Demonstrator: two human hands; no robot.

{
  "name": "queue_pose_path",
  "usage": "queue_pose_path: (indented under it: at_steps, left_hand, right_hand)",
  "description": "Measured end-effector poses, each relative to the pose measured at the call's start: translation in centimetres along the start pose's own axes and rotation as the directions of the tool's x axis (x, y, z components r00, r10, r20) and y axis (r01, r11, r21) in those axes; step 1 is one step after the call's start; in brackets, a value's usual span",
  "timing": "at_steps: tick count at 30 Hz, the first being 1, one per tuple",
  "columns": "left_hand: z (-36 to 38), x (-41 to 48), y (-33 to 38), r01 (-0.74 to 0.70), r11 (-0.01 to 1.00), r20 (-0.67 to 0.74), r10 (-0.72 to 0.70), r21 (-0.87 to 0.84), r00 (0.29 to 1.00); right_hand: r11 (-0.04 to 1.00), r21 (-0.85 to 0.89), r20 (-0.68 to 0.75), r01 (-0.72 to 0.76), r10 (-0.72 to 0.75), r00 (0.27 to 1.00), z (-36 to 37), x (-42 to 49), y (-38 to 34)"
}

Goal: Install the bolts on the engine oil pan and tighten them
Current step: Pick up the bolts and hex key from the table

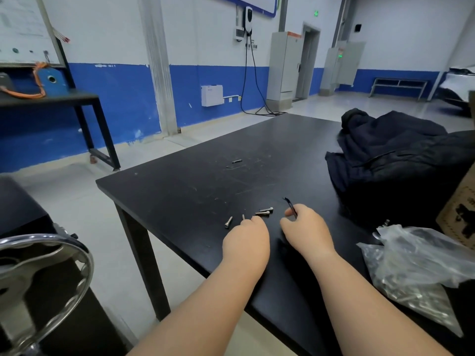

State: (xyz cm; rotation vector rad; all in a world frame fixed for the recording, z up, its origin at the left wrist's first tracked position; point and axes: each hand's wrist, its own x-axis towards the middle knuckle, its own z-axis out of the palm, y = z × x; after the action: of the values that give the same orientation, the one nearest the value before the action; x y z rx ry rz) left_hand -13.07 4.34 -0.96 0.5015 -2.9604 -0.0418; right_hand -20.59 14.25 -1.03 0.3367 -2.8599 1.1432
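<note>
On the near worktop, our left hand pinched a small bolt, our right hand a hex key; two loose bolts lay left-to-right between them, nearer our left fingers.

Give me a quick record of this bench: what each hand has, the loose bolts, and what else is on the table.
left hand: pinches a bolt
right hand: holds a black hex key
loose bolts: three lying on the black table, just ahead of the hands
plastic bag: right side, holds many metal fasteners
dark jacket: heaped at the table's far right
</note>
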Motion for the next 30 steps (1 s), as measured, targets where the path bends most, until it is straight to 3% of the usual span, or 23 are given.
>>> queue_pose_path:
  at_steps: [6,9,14,15,16,17,18,19,20,21,23,27,30]
  left_hand:
    - [0.1,-0.9,-0.9,-0.02,0.988,-0.088,0.007,-0.151,0.996]
    - [0.1,-0.7,-2.4,0.081,0.919,-0.124,-0.139,-0.387,0.983]
    - [0.2,-0.2,-4.8,0.141,0.807,-0.171,-0.286,-0.573,0.943]
    - [0.3,0.0,-5.1,0.151,0.72,-0.163,-0.347,-0.678,0.923]
    - [0.3,0.2,-5.5,0.159,0.55,-0.107,-0.419,-0.82,0.901]
    - [0.1,0.5,-5.8,0.162,0.255,0.026,-0.468,-0.953,0.884]
    - [-0.3,0.9,-6.2,0.159,-0.114,0.194,-0.45,-0.981,0.872]
    - [-0.6,1.1,-6.6,0.163,-0.447,0.344,-0.362,-0.88,0.866]
    - [-1.1,1.0,-7.1,0.174,-0.681,0.437,-0.235,-0.712,0.868]
    - [-1.5,0.9,-7.6,0.192,-0.821,0.472,-0.104,-0.537,0.875]
    - [-2.1,0.4,-8.1,0.238,-0.925,0.461,0.08,-0.296,0.884]
    - [-1.9,0.3,-8.0,0.277,-0.953,0.435,0.201,-0.119,0.878]
    - [-1.4,0.5,-7.9,0.31,-0.951,0.388,0.287,0.001,0.876]
  right_hand:
    - [0.982,-0.141,-0.004,0.123,-0.125,0.992,2.3,1.9,-2.0]
    - [0.952,-0.222,0.068,0.209,-0.198,0.978,3.3,3.1,-2.9]
    - [0.87,-0.43,0.143,0.243,-0.2,0.969,4.4,3.9,-3.9]
    - [0.868,-0.439,0.138,0.232,-0.191,0.972,4.5,4.0,-3.8]
    - [0.865,-0.448,0.127,0.225,-0.187,0.974,4.5,3.9,-3.8]
    - [0.864,-0.455,0.113,0.218,-0.187,0.976,4.6,3.9,-3.8]
    - [0.865,-0.457,0.096,0.207,-0.183,0.978,4.7,3.8,-3.9]
    - [0.868,-0.457,0.08,0.195,-0.178,0.981,4.9,3.8,-3.9]
    - [0.868,-0.46,0.067,0.186,-0.175,0.982,5.0,3.7,-4.0]
    - [0.867,-0.466,0.056,0.179,-0.173,0.983,5.2,3.7,-4.1]
    - [0.87,-0.464,0.04,0.167,-0.168,0.985,5.4,3.5,-4.1]
    - [0.89,-0.424,-0.025,0.169,-0.198,0.98,4.9,3.2,-4.0]
    - [0.961,-0.127,-0.19,0.246,-0.267,0.945,3.3,2.8,-4.5]
